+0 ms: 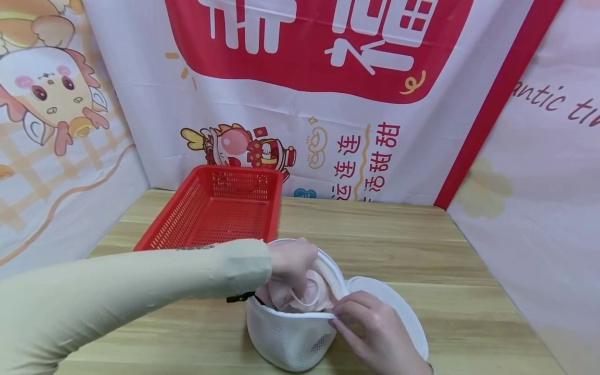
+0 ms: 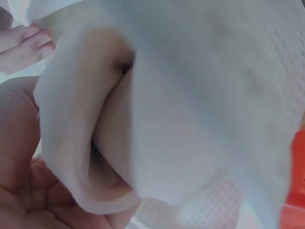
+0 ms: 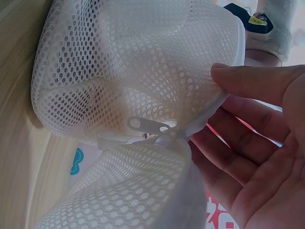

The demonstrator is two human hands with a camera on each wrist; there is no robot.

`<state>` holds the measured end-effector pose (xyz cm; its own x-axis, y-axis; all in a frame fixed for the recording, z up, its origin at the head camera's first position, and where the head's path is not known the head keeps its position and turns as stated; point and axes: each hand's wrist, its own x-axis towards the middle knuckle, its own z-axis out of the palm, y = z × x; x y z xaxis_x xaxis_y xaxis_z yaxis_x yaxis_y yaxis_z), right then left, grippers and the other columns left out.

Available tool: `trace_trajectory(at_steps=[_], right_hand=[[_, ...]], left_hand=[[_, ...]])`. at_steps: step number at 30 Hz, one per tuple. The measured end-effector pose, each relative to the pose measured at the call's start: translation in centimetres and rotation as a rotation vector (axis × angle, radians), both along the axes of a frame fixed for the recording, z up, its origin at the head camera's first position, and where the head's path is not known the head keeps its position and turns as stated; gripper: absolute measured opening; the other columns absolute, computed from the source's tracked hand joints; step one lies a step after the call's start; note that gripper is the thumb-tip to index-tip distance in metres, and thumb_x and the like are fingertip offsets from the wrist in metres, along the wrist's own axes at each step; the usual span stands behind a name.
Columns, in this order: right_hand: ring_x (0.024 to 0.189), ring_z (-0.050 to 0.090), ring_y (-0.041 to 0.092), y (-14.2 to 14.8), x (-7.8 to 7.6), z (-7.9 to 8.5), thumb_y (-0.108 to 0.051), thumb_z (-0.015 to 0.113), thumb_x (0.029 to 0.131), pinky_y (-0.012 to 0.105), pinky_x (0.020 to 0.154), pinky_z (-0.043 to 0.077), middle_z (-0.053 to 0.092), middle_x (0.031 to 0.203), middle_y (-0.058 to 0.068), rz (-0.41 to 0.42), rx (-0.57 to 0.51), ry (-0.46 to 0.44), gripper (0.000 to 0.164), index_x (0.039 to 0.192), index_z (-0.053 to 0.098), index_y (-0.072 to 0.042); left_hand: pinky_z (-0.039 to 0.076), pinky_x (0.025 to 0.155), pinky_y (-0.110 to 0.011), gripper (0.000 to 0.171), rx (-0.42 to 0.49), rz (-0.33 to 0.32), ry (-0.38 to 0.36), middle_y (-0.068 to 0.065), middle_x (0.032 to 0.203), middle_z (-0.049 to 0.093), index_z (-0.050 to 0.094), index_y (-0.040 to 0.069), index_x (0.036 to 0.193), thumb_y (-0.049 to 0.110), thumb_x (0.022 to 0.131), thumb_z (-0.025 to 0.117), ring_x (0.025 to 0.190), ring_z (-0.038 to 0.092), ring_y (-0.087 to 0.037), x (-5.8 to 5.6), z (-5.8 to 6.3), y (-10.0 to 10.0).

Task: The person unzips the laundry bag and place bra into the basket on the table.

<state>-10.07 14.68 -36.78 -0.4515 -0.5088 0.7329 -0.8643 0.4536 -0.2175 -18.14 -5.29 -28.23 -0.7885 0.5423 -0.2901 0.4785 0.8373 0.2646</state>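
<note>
A round white mesh laundry bag (image 1: 290,338) stands on the table with its top unzipped. Inside it lies a pale pink bra (image 1: 321,291), its cup and a thin strap loop showing. My left hand (image 1: 292,260) reaches down into the opening and holds the bra; its fingertips are partly hidden. In the left wrist view the folded bra cup (image 2: 66,124) lies against the palm. My right hand (image 1: 375,325) pinches the bag's rim between thumb and fingers on the near right side. Close to it hangs the grey zipper pull (image 3: 147,125), seen in the right wrist view.
A red perforated plastic basket (image 1: 234,213) stands behind the bag to the left. The bag's round mesh lid (image 1: 398,307) lies folded out to the right, beside my right hand. Printed cloth walls (image 1: 300,114) enclose the wooden table (image 1: 450,312) at the back and sides.
</note>
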Motion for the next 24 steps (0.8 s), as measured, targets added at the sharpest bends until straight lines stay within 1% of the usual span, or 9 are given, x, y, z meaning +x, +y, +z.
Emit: trace_trajectory(at_steps=[5, 10, 17, 20, 24], right_hand=[[0.085, 0.063, 0.007, 0.0, 0.0, 0.0, -0.026, 0.065, 0.096, 0.023, 0.074, 0.052, 0.065, 0.091, -0.007, -0.002, -0.002, 0.000, 0.015, 0.089, 0.071, -0.014], [0.085, 0.063, 0.008, 0.1, 0.0, 0.0, -0.025, 0.068, 0.094, 0.023, 0.074, 0.052, 0.065, 0.092, -0.007, -0.013, -0.001, -0.021, 0.013, 0.089, 0.071, -0.014], [0.084, 0.063, 0.007, 0.2, 0.0, 0.0, -0.025, 0.068, 0.094, 0.022, 0.074, 0.051, 0.065, 0.092, -0.007, -0.014, -0.007, -0.034, 0.011, 0.090, 0.071, -0.015], [0.084, 0.062, 0.007, 0.2, 0.0, -0.1, -0.025, 0.068, 0.094, 0.022, 0.073, 0.051, 0.065, 0.092, -0.007, -0.007, -0.012, -0.026, 0.012, 0.089, 0.071, -0.015], [0.083, 0.062, 0.007, 0.2, 0.0, -0.1, -0.026, 0.066, 0.095, 0.022, 0.073, 0.051, 0.065, 0.090, -0.007, -0.004, -0.016, -0.012, 0.014, 0.089, 0.071, -0.014]], left_hand=[[0.047, 0.052, -0.026, 0.019, 0.019, -0.013, 0.002, 0.001, 0.066, 0.061, 0.068, 0.014, 0.078, 0.010, 0.069, 0.084, 0.058, 0.055, -0.013, 0.2, 0.9, -0.5], [0.050, 0.053, -0.026, 0.019, 0.031, -0.002, -0.008, 0.002, 0.066, 0.062, 0.070, 0.012, 0.084, 0.012, 0.072, 0.085, 0.058, 0.058, -0.013, 0.1, 1.5, -0.8], [0.050, 0.049, -0.026, 0.017, 0.055, -0.015, 0.024, 0.000, 0.061, 0.061, 0.067, 0.014, 0.074, 0.010, 0.071, 0.083, 0.053, 0.056, -0.012, 0.1, 1.8, -1.5], [0.051, 0.049, -0.025, 0.016, 0.072, -0.011, 0.009, 0.000, 0.062, 0.061, 0.068, 0.013, 0.075, 0.010, 0.071, 0.083, 0.054, 0.058, -0.012, 0.0, 2.1, -1.7], [0.053, 0.052, -0.025, 0.016, 0.092, 0.001, -0.022, 0.001, 0.064, 0.062, 0.070, 0.013, 0.081, 0.010, 0.072, 0.084, 0.056, 0.061, -0.013, 0.1, 2.7, -2.0]])
